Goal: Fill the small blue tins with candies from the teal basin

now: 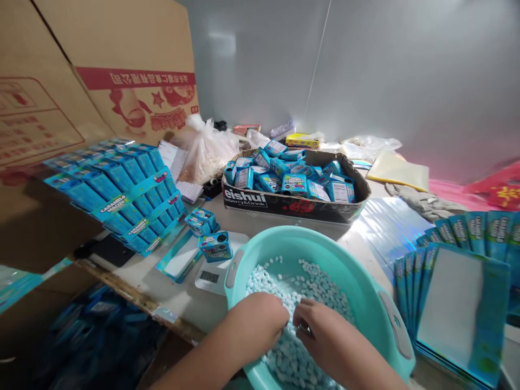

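Note:
Both hands are inside a turquoise plastic tub (357, 260) that holds many small pale-blue candies (284, 357). My left hand (270, 315) is bent down into the candies with its fingers curled under; what lies within them is hidden. Close beside it, my right hand (314, 320) has curled fingers turned toward the left hand, just above the candies. I cannot make out anything in its grip. Against the tub's left side stands a white digital scale (211, 277), and a small blue candy box (215, 247) rests on it.
More small boxes (199, 221) lie behind the scale, near a tilted stack of filled blue display trays (130, 195). A black carton (284, 208) full of blue boxes stands behind the tub. Flat blue display cards (450, 309) fan out at right. A large cardboard box (142, 32) rises at left.

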A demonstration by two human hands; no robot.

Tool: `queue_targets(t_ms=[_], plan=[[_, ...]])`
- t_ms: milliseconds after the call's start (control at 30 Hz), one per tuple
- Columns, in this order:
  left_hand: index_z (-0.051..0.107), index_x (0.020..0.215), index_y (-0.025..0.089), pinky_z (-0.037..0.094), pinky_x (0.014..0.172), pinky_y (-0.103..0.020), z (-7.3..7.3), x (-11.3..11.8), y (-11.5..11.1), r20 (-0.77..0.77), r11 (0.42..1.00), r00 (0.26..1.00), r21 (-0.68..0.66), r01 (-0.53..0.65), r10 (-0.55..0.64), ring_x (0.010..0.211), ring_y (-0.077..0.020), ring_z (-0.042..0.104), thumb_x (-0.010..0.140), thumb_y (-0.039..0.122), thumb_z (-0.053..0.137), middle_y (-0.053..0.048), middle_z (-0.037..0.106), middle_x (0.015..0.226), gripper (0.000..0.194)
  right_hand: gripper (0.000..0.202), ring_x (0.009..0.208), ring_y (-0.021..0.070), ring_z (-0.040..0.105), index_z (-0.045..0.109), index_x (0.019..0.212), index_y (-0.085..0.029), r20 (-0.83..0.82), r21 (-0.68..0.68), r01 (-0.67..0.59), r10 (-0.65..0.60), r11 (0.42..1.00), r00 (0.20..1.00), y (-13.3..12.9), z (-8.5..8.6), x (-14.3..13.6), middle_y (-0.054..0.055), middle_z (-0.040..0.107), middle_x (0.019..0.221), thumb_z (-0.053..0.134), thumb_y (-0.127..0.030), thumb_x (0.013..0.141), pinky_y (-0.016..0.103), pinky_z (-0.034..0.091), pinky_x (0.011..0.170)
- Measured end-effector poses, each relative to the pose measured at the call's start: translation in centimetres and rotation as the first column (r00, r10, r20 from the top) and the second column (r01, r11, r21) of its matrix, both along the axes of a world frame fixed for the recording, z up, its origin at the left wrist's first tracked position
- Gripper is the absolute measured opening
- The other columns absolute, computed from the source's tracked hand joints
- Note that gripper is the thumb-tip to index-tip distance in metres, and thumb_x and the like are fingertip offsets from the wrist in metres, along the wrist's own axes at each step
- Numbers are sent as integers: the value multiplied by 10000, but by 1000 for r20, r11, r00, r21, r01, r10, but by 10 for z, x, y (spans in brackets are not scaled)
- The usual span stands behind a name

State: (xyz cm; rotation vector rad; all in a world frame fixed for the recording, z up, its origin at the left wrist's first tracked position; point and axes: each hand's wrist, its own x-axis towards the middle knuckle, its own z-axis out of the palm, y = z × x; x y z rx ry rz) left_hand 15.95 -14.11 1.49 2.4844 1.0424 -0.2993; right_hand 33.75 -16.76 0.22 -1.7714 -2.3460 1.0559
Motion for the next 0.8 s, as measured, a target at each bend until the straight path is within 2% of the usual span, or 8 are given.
queue_targets(t_ms=[133, 233, 333, 433, 500, 600, 800], plan=[[708, 884, 187, 535, 749, -322, -4, -9, -2, 229, 991, 973, 118, -54, 26, 856, -231, 687, 936, 225, 561, -76, 720, 886, 161, 131, 843, 195, 619, 653, 819, -190, -20, -53, -34, 33, 998, 999, -1, -3, -1, 70, 696, 971, 556, -104, 803, 292, 414, 754], [689, 955, 206, 536, 825, -292, 10, -38, 4, 496, 954, 863, 201, -222, 96, 919, -187, 675, 966, 217, 564, -44, 717, 938, 126, 120, 837, 186, 609, 646, 791, -189, 8, -84, -7, 8, 996, 1000, -2, -1, 0, 62, 695, 942, 563, -103, 788, 286, 403, 745], [701, 1015, 218, 526, 888, -256, 30, -85, 22, 681, 852, 725, 313, -419, 106, 960, -152, 684, 974, 207, 576, -30, 739, 1000, 132, 138, 834, 175, 605, 641, 780, -186, 12, -108, 9, -8, 994, 1000, -3, 2, 1, 55, 693, 925, 549, -84, 775, 274, 398, 740], [722, 998, 223, 529, 891, -255, 40, -131, 48, 709, 710, 698, 443, -548, 97, 942, -154, 699, 948, 232, 625, -22, 751, 1000, 110, 136, 821, 170, 596, 635, 775, -186, -8, -111, 17, -18, 994, 1000, -5, 2, 1, 47, 688, 909, 542, -87, 770, 268, 395, 736], [727, 965, 224, 526, 880, -254, 37, -148, 64, 702, 666, 699, 458, -588, 134, 928, -155, 699, 939, 257, 640, -14, 751, 982, 96, 128, 817, 169, 589, 630, 780, -185, -14, -105, 42, -43, 994, 999, -5, -1, 2, 45, 682, 903, 543, -93, 763, 270, 389, 727], [727, 960, 223, 516, 889, -261, 27, -152, 80, 693, 676, 697, 425, -602, 185, 942, -159, 694, 951, 280, 619, -17, 751, 989, 122, 118, 814, 170, 582, 621, 783, -185, -40, -66, 86, -89, 994, 995, -4, -5, 4, 42, 673, 896, 532, -109, 766, 273, 381, 715], [722, 944, 229, 496, 922, -296, 17, -140, 90, 635, 770, 733, 334, -544, 242, 974, -180, 678, 965, 323, 576, -25, 743, 1010, 174, 119, 825, 175, 586, 628, 788, -189, -66, -55, 114, -118, 992, 991, -1, 0, 4, 40, 679, 903, 534, -118, 773, 276, 389, 721]])
